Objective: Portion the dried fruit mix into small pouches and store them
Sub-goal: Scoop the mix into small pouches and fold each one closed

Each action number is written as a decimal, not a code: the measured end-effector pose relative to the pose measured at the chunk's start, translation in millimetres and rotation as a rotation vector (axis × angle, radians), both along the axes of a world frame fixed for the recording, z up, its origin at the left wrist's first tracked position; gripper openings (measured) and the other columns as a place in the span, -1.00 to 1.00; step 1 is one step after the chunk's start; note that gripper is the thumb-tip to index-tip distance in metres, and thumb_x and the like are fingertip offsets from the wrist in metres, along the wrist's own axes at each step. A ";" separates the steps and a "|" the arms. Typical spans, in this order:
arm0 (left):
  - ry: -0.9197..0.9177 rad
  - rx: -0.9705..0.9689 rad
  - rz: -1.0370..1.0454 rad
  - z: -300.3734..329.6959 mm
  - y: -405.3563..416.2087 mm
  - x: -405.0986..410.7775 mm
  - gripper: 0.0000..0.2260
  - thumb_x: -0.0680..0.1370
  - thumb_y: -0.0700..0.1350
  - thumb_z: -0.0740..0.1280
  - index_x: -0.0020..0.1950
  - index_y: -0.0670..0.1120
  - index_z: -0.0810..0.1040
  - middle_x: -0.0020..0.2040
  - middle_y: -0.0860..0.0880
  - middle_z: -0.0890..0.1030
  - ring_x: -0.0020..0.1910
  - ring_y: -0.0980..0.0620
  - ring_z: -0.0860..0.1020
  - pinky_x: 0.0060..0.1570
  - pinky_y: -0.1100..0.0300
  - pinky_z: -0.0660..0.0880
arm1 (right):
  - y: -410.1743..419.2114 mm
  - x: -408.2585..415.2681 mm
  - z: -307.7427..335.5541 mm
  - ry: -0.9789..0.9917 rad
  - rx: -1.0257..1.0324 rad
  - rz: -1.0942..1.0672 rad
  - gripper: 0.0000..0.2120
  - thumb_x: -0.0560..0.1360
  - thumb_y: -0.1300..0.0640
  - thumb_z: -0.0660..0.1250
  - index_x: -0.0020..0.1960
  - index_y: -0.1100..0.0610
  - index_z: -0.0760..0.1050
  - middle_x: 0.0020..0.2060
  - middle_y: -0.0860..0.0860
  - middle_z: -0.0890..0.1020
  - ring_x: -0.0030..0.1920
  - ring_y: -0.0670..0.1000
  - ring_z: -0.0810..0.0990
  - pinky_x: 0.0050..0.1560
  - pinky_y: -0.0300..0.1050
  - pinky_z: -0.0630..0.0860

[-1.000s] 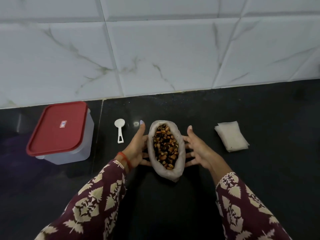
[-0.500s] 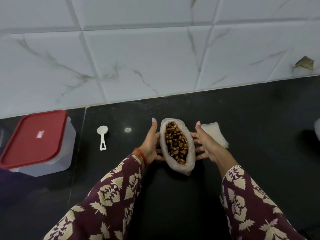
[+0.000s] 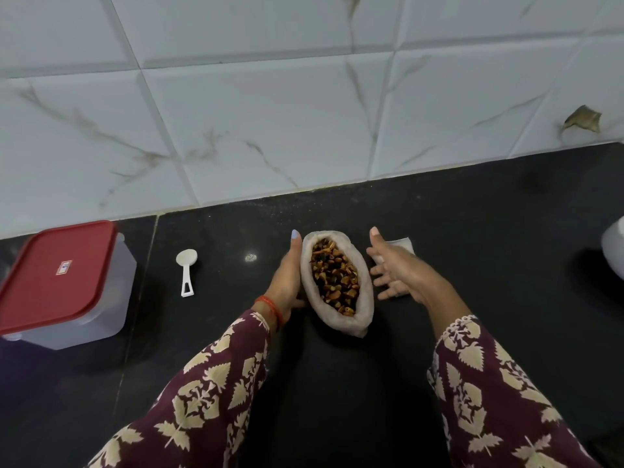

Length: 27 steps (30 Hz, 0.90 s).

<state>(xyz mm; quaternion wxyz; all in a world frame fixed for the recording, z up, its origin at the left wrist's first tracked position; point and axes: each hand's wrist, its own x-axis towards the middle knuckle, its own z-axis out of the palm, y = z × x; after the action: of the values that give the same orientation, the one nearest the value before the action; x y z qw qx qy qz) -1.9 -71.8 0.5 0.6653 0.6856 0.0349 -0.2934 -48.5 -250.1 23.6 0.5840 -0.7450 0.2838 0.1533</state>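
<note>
Since a moment ago my right hand (image 3: 395,271) has come off the fruit bag (image 3: 337,282), fingers spread, hovering over the folded pouches (image 3: 401,246). Left hand (image 3: 288,275) lies flat against the bag, which runs lengthwise away from me between both hands; right is nearer the pouches.

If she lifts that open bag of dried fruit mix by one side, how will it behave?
Probably floppy: the bag of dried fruit mix is thin plastic with soft, rolled-down walls. It looks nearly full, so likely heavy for its size and prone to sag. The mouth is wide open, and only the left hand rests against it; a one-sided lift would probably spill fruit onto the black counter.
</note>
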 end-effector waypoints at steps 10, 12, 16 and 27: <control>-0.301 -0.076 -0.138 -1.4 -89.0 -14.9 -0.33 0.56 0.24 0.17 0.55 -0.07 0.09 0.52 -0.01 0.21 0.44 0.09 0.24 0.44 0.07 0.20 | -61.9 -11.3 -20.9 -0.481 -0.409 -0.460 -0.70 0.56 0.02 0.26 0.29 -0.01 0.48 0.18 0.00 0.57 0.16 -0.03 0.53 0.23 -0.01 0.48; -0.127 -0.107 -0.187 -8.1 -108.3 -16.0 -0.27 0.56 0.27 0.14 0.57 -0.04 -0.10 0.57 -0.01 0.04 0.51 0.03 0.09 0.49 -0.01 0.09 | -62.2 -13.9 -43.6 -0.356 -0.525 -0.425 -0.61 0.57 0.04 0.25 0.38 0.07 0.39 0.28 0.03 0.51 0.26 0.01 0.47 0.30 -0.03 0.39; 0.059 -0.139 -0.174 -22.1 -132.6 -16.9 -0.28 0.56 0.30 0.05 0.56 0.00 -0.19 0.55 -0.03 0.06 0.50 -0.04 0.11 0.43 0.07 0.12 | -59.4 -19.2 -76.2 -0.214 -0.606 -0.262 -0.59 0.58 0.09 0.22 0.41 0.15 0.36 0.35 0.10 0.45 0.34 0.06 0.41 0.30 -0.06 0.33; 0.142 -0.180 -0.147 -32.0 -137.0 -10.9 -0.01 0.28 0.57 0.11 0.56 0.05 0.03 0.45 -0.03 0.31 0.34 0.03 0.39 0.24 0.13 0.38 | -57.8 -17.3 -72.9 -0.180 -0.729 -0.102 -0.58 0.60 0.12 0.17 0.44 0.20 0.31 0.46 0.13 0.29 0.47 0.11 0.22 0.44 -0.02 0.16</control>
<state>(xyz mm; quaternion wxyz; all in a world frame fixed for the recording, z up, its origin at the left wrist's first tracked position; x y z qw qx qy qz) -12.8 -208.8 -31.5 0.6966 0.6014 0.0052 -0.3913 -65.9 -307.8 -49.4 0.3099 -0.8993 0.3040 -0.0532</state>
